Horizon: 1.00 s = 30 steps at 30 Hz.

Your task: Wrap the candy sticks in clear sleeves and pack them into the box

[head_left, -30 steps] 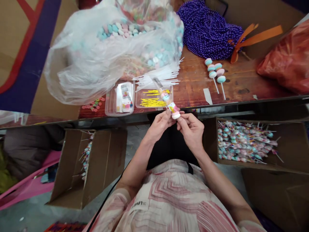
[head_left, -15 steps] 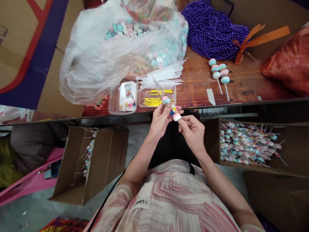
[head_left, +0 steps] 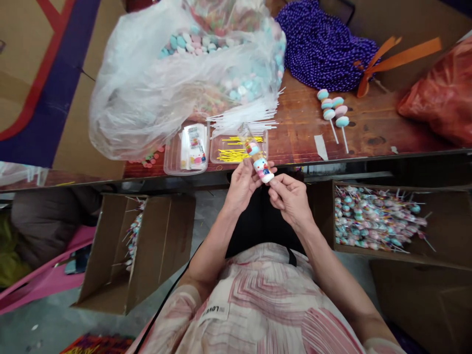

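A marshmallow lollipop, pink, white and blue, sits inside a clear printed bag that slants up to the left past it. My left hand holds the bagged lollipop, with the fingers behind it and the thumb on its near side. At its white lower end my right hand is closed in a pinch; the stick is hidden there. Just beyond my hands are a tub of yellow twist ties and a tub of flat printed bags.
White sticks lie behind the tubs, beside a big plastic bag of candies. Unwrapped marshmallow lollipops lie at right, near purple beads and a red bag. Boxes of wrapped lollipops flank me below the table.
The printed bag has come down further over the lollipop, so its print now covers the lower candies. My right hand has shifted slightly left, still pinching the lower end.
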### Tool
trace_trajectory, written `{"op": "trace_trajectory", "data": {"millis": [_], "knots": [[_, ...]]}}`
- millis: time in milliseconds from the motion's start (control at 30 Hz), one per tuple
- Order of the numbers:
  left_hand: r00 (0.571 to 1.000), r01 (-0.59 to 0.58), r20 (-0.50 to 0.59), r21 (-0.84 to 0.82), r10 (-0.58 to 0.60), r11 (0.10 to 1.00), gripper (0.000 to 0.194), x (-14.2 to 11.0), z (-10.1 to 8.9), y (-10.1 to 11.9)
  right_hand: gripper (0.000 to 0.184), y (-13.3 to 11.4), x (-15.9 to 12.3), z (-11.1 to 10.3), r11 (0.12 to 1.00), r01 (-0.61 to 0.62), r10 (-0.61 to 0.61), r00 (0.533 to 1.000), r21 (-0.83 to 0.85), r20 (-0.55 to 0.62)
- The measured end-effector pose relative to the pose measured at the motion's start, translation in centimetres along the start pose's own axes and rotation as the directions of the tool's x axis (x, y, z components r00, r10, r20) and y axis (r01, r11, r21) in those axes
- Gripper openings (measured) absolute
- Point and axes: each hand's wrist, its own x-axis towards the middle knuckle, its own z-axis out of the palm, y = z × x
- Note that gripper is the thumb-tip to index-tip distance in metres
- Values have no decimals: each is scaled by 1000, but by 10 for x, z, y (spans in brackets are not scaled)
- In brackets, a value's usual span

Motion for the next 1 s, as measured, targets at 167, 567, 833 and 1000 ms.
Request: {"op": "trace_trajectory", "data": {"millis": [167, 567, 833, 1000], "knots": [[999, 4, 38, -29, -3, 1000, 38, 4, 1, 6, 37, -1, -1, 0, 994, -111, 109, 990, 20, 92], [998, -14, -59, -5, 13, 1000, 41, 1, 6, -5, 28, 14, -11, 0, 735, 280, -362, 932, -617, -7], [997, -41, -68, 35, 43, 999, 39, -2, 10, -21, 33, 23, 0, 2, 764, 272, -397, 913, -585, -93], [993, -41, -113, 12, 42, 999, 33, 0, 7, -18, 35, 21, 8, 7, 724, 288, -438, 894, -627, -95]]}}
